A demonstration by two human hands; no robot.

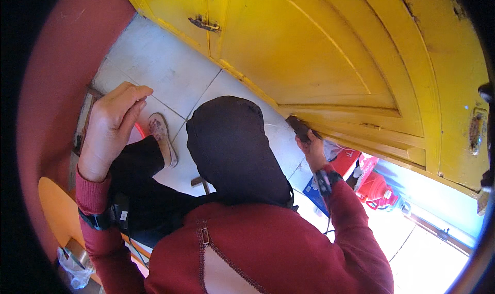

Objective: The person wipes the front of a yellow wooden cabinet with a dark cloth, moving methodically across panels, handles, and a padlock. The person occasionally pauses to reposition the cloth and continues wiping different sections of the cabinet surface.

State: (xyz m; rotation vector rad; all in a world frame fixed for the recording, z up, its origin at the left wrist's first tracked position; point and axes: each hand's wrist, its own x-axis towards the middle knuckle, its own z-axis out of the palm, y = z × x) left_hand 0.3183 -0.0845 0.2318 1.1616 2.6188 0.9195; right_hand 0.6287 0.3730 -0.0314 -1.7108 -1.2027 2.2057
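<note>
My left hand point(114, 127) is raised at the left, over the tiled floor and my black trouser leg. Its fingers are curled with the thumb close against them, and I see nothing in it. Right of the middle, my right hand point(312, 151) grips a dark, flat block point(302, 129), whose exact kind I cannot tell. The block lies against the lower edge of a yellow panelled wooden door point(309, 54). Most of the right fingers are hidden by the block and the hand itself.
Red thermos flasks point(375, 191), a red box point(344, 164) and a blue box point(315, 195) stand on the floor beyond my right hand. A maroon wall point(65, 81) rises at the left. An orange round seat or tabletop point(56, 209) and a clear plastic bag point(73, 271) are at lower left.
</note>
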